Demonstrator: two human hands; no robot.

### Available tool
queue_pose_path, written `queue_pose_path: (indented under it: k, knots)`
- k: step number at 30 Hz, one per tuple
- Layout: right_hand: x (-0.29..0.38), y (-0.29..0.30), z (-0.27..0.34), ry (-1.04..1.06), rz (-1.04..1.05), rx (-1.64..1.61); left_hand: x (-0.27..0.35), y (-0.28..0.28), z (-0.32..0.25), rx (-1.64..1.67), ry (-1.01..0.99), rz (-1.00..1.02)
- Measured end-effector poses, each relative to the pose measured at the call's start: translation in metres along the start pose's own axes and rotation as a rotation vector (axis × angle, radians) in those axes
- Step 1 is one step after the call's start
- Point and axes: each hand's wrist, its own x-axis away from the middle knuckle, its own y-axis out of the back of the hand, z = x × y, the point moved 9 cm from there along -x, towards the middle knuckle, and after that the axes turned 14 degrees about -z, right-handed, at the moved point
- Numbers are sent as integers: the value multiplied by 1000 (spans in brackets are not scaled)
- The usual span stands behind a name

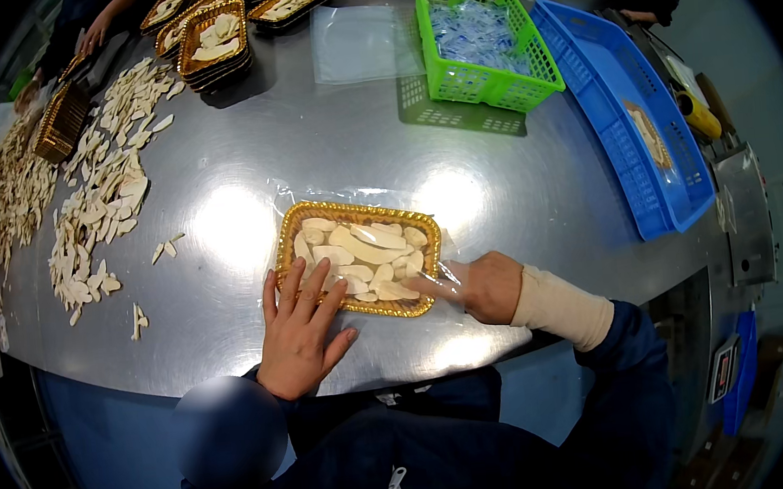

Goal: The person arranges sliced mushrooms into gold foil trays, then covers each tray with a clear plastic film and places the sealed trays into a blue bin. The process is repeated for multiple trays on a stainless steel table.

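A gold-rimmed tray [357, 205] of pale dried slices [363, 244] lies in front of me on the steel table, inside a clear plastic bag [366, 194]. My left hand [302, 336] rests with spread fingers on the tray's near left part, over the film. At the right end, my right hand [489, 288] has its fingers at the bag's mouth. One finger reaches over the slices under the film; the other fingertips are hidden, so whether they pinch the film cannot be told.
Loose slices [101, 200] are heaped at left. Filled gold trays [213, 43] are stacked at the back, near another person's hand [94, 34]. Flat clear bags [363, 44], a green basket [482, 86] of small clear packets and a blue crate [603, 114] holding a bagged tray [649, 134] stand farther right.
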Motion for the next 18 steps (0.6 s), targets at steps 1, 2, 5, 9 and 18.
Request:
queue_pose_path:
  k: [1, 2, 5, 9, 18]
  knots:
    - [0, 0, -1, -28, 6, -10, 0, 0, 0, -1, 0, 0]
    - [0, -1, -1, -26, 13, -20, 0, 0, 0, -2, 1, 0]
    - [2, -5, -3, -25, 43, -45, -1, -1, -1, 4, 5, 7]
    - [2, -8, -3, -30, 83, -60, -2, -1, -1, 5, 3, 7]
    - [1, -4, -1, 20, -10, -73, -3, -2, -2, 4, 11, 20]
